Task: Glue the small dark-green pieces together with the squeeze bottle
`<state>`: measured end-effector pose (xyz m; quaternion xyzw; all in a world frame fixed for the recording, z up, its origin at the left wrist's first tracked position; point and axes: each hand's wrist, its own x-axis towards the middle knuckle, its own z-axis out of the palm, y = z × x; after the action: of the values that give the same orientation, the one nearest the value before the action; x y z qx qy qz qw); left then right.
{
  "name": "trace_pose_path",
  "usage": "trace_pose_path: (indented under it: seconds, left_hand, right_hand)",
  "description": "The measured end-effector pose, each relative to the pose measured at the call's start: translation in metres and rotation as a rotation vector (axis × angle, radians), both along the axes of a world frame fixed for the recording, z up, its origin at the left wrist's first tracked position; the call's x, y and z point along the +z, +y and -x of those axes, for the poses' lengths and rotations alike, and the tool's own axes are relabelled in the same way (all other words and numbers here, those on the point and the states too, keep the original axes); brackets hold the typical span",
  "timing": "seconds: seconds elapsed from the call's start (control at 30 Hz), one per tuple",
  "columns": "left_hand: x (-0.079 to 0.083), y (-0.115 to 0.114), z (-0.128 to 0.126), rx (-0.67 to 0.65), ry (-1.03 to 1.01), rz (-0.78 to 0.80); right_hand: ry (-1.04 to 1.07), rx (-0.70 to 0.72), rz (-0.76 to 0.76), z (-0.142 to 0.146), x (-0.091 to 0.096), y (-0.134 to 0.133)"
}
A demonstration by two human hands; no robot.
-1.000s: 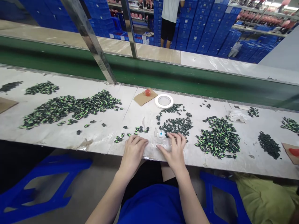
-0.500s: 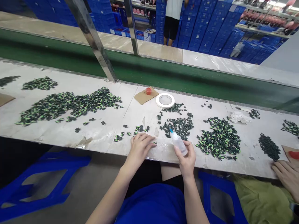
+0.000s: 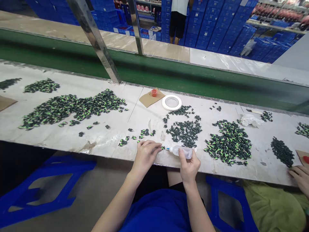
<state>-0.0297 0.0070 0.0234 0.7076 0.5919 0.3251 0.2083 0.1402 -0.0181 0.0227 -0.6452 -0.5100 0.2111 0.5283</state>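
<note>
My left hand (image 3: 146, 153) pinches a small black-and-green part (image 3: 163, 148) between thumb and fingertips, just above the table's near edge. In my right hand (image 3: 189, 166) lies a translucent squeeze bottle (image 3: 181, 151), tipped on its side. Its thin blue nozzle points left and reaches the small part or stops very close to it. Beyond the bottle spreads a pile of small dark pieces (image 3: 185, 132). A few loose black-and-green parts (image 3: 123, 141) lie left of my left hand.
Large black-and-green heaps lie left (image 3: 51, 111) and right (image 3: 229, 143). A white tape roll (image 3: 165, 105) and a red cup (image 3: 154, 92) on cardboard stand behind. A co-worker's hand (image 3: 300, 177) is at far right. A metal post (image 3: 103, 54) rises at the table's back edge.
My right hand has turned the bottle from upright-leaning to nearly level and brought its nozzle left to the part in my left hand. The co-worker's hand has shifted right.
</note>
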Motion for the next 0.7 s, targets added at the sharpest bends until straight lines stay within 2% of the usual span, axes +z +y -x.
trace_pose_path:
  seconds: [0.7]
  left_hand:
    - [-0.0032,0.0028,0.0023,0.005,-0.046,0.009]
  right_hand:
    - [0.018,0.018,0.024,0.0035,-0.0005,0.0047]
